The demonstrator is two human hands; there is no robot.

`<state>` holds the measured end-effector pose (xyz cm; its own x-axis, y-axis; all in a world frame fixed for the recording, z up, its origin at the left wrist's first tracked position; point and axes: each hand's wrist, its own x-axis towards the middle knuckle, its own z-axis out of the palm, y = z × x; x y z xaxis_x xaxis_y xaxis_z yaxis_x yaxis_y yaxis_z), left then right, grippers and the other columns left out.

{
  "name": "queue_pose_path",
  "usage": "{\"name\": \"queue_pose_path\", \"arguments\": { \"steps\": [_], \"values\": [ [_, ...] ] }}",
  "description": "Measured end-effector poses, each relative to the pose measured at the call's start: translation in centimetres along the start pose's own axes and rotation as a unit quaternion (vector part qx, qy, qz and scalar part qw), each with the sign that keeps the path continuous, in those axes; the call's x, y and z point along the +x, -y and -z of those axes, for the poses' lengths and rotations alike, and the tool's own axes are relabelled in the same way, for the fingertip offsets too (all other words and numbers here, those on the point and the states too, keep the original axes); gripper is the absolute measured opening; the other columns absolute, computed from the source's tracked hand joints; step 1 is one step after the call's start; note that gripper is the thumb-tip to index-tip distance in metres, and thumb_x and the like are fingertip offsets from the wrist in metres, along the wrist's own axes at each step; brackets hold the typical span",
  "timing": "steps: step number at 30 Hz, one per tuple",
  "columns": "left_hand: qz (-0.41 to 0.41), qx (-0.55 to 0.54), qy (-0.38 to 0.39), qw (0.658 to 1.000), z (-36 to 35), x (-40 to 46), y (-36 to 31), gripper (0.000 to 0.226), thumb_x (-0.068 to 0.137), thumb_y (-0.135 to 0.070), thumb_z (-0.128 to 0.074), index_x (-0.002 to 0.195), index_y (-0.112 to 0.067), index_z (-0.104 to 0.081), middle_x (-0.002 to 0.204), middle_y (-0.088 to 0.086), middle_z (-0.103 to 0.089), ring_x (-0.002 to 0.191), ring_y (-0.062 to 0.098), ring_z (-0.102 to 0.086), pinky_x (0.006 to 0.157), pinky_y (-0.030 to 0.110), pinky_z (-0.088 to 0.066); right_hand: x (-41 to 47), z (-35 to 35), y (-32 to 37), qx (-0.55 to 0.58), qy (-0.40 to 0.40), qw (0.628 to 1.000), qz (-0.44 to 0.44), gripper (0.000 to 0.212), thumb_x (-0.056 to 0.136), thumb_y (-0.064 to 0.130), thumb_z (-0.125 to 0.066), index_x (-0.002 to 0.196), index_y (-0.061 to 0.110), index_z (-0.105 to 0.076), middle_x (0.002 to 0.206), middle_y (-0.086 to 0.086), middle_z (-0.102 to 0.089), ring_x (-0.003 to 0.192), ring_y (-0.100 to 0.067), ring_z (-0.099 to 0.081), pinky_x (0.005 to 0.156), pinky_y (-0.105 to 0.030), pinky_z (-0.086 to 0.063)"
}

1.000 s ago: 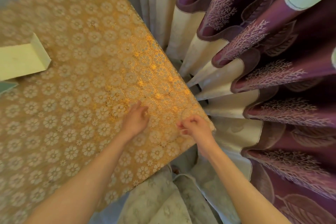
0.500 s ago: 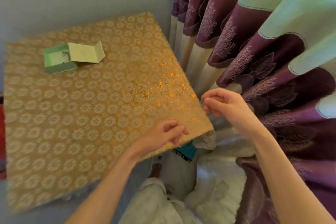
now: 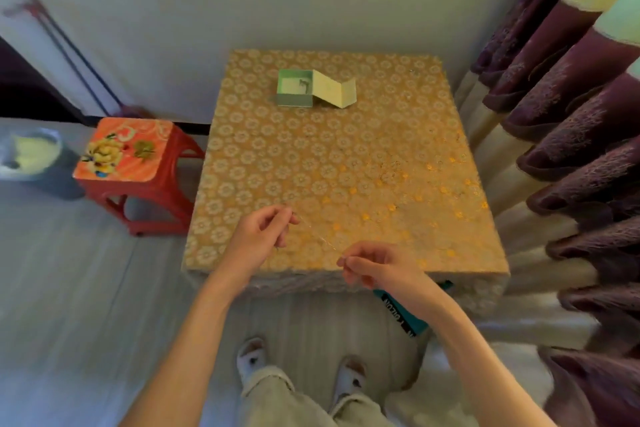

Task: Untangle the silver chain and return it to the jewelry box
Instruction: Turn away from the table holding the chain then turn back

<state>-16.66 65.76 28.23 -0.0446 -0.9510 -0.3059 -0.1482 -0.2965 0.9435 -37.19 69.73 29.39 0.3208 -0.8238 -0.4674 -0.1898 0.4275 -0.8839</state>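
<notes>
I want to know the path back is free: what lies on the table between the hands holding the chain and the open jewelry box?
In the head view, only bare patterned tablecloth lies between the hands' chain and the jewelry box.

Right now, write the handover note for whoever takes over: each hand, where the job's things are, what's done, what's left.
Left hand: pinches one end of the silver chain.
Right hand: pinches the other end.
The chain runs in a thin line between the hands, above the near edge of the table.
Jewelry box: open at the table's far side, lid flipped to its right.
Done: chain looks stretched out; too thin to tell if knots remain.
Left: check for knots, put the chain in the box.
</notes>
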Motion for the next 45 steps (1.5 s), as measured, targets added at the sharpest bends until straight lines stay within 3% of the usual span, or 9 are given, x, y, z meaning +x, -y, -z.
{"name": "queue_pose_path", "arguments": {
  "steps": [6,10,15,18,26,33,36,40,45],
  "values": [
    [-0.003,0.056,-0.097,0.994,13.3,1.0,3.2,0.019,0.093,-0.014,-0.052,0.083,-0.009,-0.068,0.059,-0.013,-0.055,0.047,-0.009,-0.048,0.050,0.007,-0.036,7.6,-11.2,3.5,0.029,0.031,0.999,0.024,0.025,0.093,0.016,-0.052,0.070,0.012,-0.062,0.072,-0.004,-0.061,0.060,-0.005,-0.051,0.059,-0.020,-0.038],
    [0.019,0.061,-0.095,0.993,23.7,2.8,4.0,0.024,0.093,-0.018,-0.053,0.074,-0.014,-0.066,0.057,-0.010,-0.054,0.052,-0.003,-0.047,0.055,0.014,-0.035,12.5,-19.5,5.4,0.032,0.031,0.999,0.019,0.024,0.094,0.017,-0.052,0.074,0.010,-0.063,0.066,-0.003,-0.060,0.054,-0.004,-0.050,0.055,-0.018,-0.038],
    [0.084,-0.151,-0.038,0.984,31.0,5.9,2.4,0.030,0.094,-0.014,-0.047,0.068,-0.008,-0.061,0.065,0.001,-0.070,0.058,0.012,-0.057,0.049,0.019,-0.035,17.1,-26.5,7.2,0.054,0.034,0.998,0.006,0.017,0.093,0.013,-0.054,0.081,0.005,-0.063,0.065,0.000,-0.060,0.054,-0.002,-0.053,0.053,-0.018,-0.037],
    [0.106,-0.232,0.034,0.966,32.3,8.3,0.7,0.037,0.093,-0.015,-0.047,0.062,-0.012,-0.067,0.073,0.007,-0.072,0.057,0.011,-0.062,0.051,0.018,-0.040,19.4,-28.4,7.8,0.075,0.008,0.997,-0.003,0.015,0.091,0.011,-0.055,0.080,0.007,-0.065,0.064,0.001,-0.061,0.056,-0.004,-0.053,0.053,-0.018,-0.037],
    [0.182,-0.254,0.102,0.944,32.5,18.2,0.1,0.015,0.086,-0.006,-0.057,0.098,-0.013,-0.063,0.078,-0.002,-0.070,0.069,0.009,-0.064,0.060,0.020,-0.044,25.7,-27.7,10.6,0.120,-0.063,0.990,0.042,0.013,0.090,0.007,-0.055,0.081,0.004,-0.064,0.064,-0.001,-0.060,0.053,-0.004,-0.048,0.054,-0.015,-0.036],
    [0.227,-0.201,0.082,0.949,31.7,30.8,-2.7,0.016,0.086,0.006,-0.054,0.087,-0.009,-0.059,0.062,0.001,-0.069,0.058,0.011,-0.067,0.054,0.018,-0.053,34.8,-24.2,13.7,0.115,-0.141,0.981,0.070,0.016,0.090,0.009,-0.055,0.078,0.010,-0.064,0.065,0.001,-0.061,0.053,0.000,-0.050,0.055,-0.016,-0.036],
    [0.263,-0.267,0.083,0.923,30.8,35.5,-4.5,0.014,0.086,0.003,-0.054,0.083,-0.010,-0.058,0.065,0.003,-0.069,0.061,0.012,-0.065,0.055,0.018,-0.053,37.4,-22.2,15.0,0.119,-0.186,0.973,0.067,0.020,0.092,0.010,-0.052,0.076,0.013,-0.063,0.065,0.002,-0.060,0.053,0.002,-0.050,0.057,-0.012,-0.037],
    [0.298,-0.294,0.119,0.901,29.2,39.2,-6.6,0.012,0.086,-0.001,-0.056,0.081,-0.012,-0.059,0.065,0.003,-0.067,0.069,0.014,-0.061,0.066,0.022,-0.049,38.8,-19.8,15.5,0.140,-0.241,0.959,0.047,0.019,0.092,0.012,-0.052,0.078,0.013,-0.065,0.067,0.002,-0.062,0.056,-0.001,-0.052,0.058,-0.019,-0.038],
    [0.294,-0.239,0.164,0.910,27.0,43.0,-7.7,0.018,0.088,0.001,-0.053,0.076,-0.012,-0.056,0.068,0.004,-0.065,0.069,0.014,-0.061,0.056,0.021,-0.054,39.0,-16.8,15.0,0.179,-0.322,0.930,0.013,0.017,0.093,0.017,-0.052,0.085,0.013,-0.066,0.071,0.003,-0.063,0.060,-0.002,-0.053,0.059,-0.017,-0.038]
  ]
}}
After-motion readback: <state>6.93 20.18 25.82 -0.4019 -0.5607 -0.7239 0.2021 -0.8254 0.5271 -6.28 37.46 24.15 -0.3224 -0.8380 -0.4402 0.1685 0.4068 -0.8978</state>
